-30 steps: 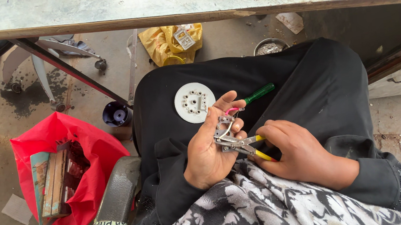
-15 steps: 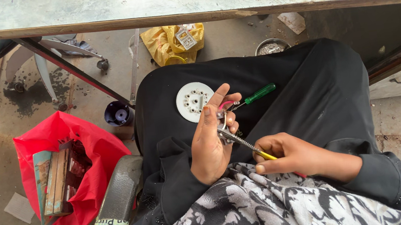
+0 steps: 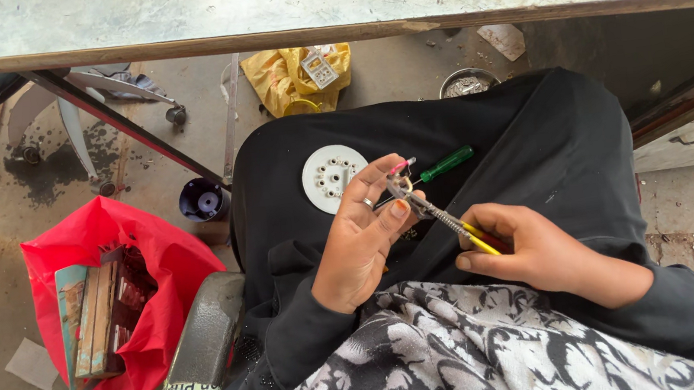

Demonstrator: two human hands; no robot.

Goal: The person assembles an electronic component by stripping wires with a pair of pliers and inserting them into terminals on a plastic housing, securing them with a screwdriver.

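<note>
Mid-frame, the left hand pinches a small metal part with a pink bit between thumb and fingers. The right hand is closed around a yellow-handled screwdriver, tip at that part. One round white plastic disc with holes and one green-handled screwdriver lie on the black lap. Lower left there's a red plastic bag, and a crumpled yellow bag sits at top centre.

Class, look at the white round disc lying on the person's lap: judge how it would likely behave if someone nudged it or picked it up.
The white round disc looks like thin moulded plastic, so probably stiff and light. It lies flat on soft black cloth, so a nudge would likely slide it, not roll it. The sloping lap might let it slip off.
</note>
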